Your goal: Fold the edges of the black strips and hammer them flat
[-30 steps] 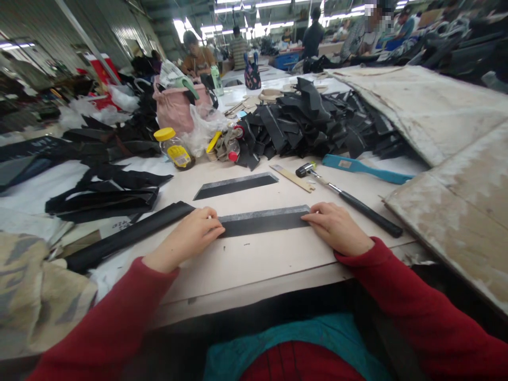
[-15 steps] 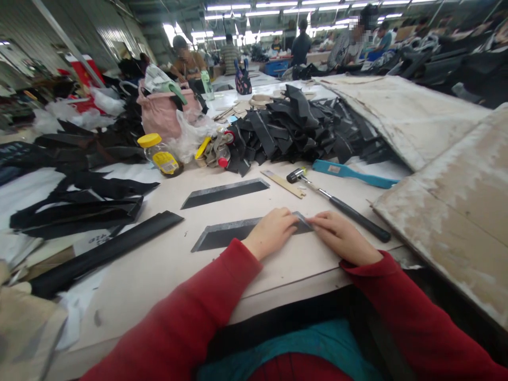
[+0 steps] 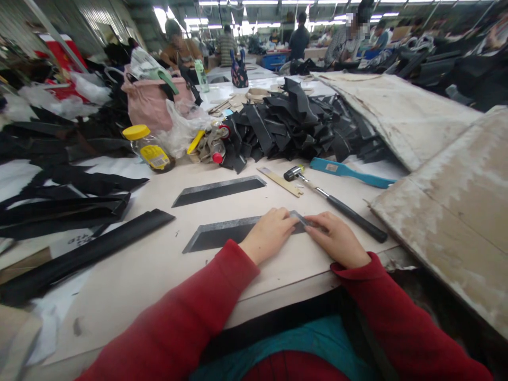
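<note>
A black leather-like strip (image 3: 222,237) with grey borders lies flat on the pale board under my hands. My left hand (image 3: 268,235) rests over its right part, fingers together and bent, pressing it down. At the strip's right end, my right hand (image 3: 339,239) pinches the grey edge between thumb and fingers. Both hands hide part of this end. A second black strip (image 3: 220,191) of similar shape lies flat beyond the first. To the right of my right hand is a hammer (image 3: 353,217) with a black handle.
Behind the strips lie a wooden ruler-like piece (image 3: 280,181), a blue tool (image 3: 351,173) and a heap of black pieces (image 3: 289,124). A yellow-lidded jar (image 3: 148,149) and a pink bag (image 3: 153,100) stand left. Stiff sheets (image 3: 448,206) border the right. People work farther back.
The view has shifted slightly, so most things sit a little farther left. My right fingers have bent more and come in closer on the strip's end; my left hand stays on the strip.
</note>
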Demonstrator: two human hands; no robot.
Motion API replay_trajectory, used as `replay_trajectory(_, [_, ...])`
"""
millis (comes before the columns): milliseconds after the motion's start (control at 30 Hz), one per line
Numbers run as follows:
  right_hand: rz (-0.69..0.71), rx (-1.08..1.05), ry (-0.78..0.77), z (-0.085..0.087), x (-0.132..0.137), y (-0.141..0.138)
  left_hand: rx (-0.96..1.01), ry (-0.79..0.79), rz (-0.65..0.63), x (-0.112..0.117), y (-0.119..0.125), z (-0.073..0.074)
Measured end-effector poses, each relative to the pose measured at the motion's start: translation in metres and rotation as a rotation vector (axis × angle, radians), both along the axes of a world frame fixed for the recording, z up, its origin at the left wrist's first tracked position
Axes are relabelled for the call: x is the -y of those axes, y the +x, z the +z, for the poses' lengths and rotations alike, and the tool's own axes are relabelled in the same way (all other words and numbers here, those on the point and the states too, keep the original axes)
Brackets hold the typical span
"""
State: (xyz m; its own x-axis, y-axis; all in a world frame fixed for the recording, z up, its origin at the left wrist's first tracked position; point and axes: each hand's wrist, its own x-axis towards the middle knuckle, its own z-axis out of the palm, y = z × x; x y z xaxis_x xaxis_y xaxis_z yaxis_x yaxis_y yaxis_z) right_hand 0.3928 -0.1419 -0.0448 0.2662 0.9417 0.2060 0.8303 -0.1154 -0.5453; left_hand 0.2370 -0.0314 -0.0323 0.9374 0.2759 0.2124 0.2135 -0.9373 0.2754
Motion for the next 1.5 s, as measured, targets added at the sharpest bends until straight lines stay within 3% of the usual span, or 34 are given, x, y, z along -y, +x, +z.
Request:
replay_trajectory(333, [0.073,0.126,0.102,-0.005,0.0,-0.005,0.001,0.008,0.014,0.0,0.0,0.0])
replay_trajectory(667, [0.158,0.483,-0.058,0.012,0.002,-0.017,-0.068,0.094,0.006,0.003,0.001,0.004])
replay_trajectory(1100, [0.173,0.557,-0.092,0.019,0.026,-0.019,-0.108,0.221,-0.022,0.006,0.001,0.007])
replay_trajectory(1333, [0.156,0.576,-0.087,0.02,0.026,-0.019,-0.176,0.397,-0.103,0.016,0.0,0.014])
replay_trajectory(1500, [0.161,0.553,-0.093,0.019,0.027,-0.019,-0.203,0.368,-0.103,0.019,0.005,0.019])
